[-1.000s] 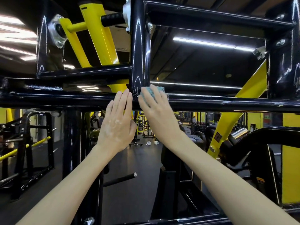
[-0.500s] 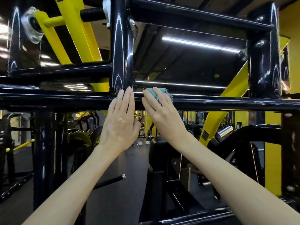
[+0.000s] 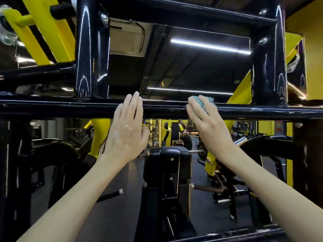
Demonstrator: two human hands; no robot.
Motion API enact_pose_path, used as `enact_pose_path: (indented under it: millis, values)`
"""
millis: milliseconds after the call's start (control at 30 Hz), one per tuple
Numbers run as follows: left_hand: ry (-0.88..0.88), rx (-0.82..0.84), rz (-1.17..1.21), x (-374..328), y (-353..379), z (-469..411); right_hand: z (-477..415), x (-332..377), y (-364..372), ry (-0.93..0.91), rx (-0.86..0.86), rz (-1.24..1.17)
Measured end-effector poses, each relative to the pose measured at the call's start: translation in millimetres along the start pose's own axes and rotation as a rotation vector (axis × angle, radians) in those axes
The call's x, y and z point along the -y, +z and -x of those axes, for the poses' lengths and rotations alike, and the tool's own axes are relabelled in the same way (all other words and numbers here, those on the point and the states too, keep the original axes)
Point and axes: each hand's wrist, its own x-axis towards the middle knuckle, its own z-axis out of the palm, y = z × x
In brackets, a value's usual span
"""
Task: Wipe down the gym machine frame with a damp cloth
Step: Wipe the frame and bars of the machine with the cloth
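Slid teal cloth rightward along black crossbar over last sec, away from left upright post and left hand; prob. mid-stroke, right stretch of bar not yet wiped. Pressing bunched cloth onto bar's top edge w/ right hand, fingers straight and together, thumb hidden. Resting left fingertips on same bar, fingers straight and together, holding nothing.

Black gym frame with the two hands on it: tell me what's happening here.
A person is wiping the glossy black horizontal frame bar. The right hand presses a crumpled teal cloth against the bar with fairly straight fingers. The left hand rests flat on the same bar, apart from the cloth, holding nothing.
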Motion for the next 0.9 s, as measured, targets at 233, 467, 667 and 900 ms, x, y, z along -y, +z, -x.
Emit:
enact_pose_path:
  millis: [233, 467, 667, 900]
  values:
    - [-0.032, -0.032, -0.022, -13, 9, -1, 35, -60, 1, 0.079, 0.015, 0.007]
    - [-0.064, -0.046, -0.039, -16, 14, -2, 20, -35, -4, 0.066, -0.033, -0.081]
    - [-0.056, -0.044, -0.061, -14, 12, -1, -21, 34, -11, -0.036, 0.015, -0.126]
    - [-0.019, -0.047, -0.047, -10, 9, -1, -57, 86, -4, -0.046, 0.003, -0.284]
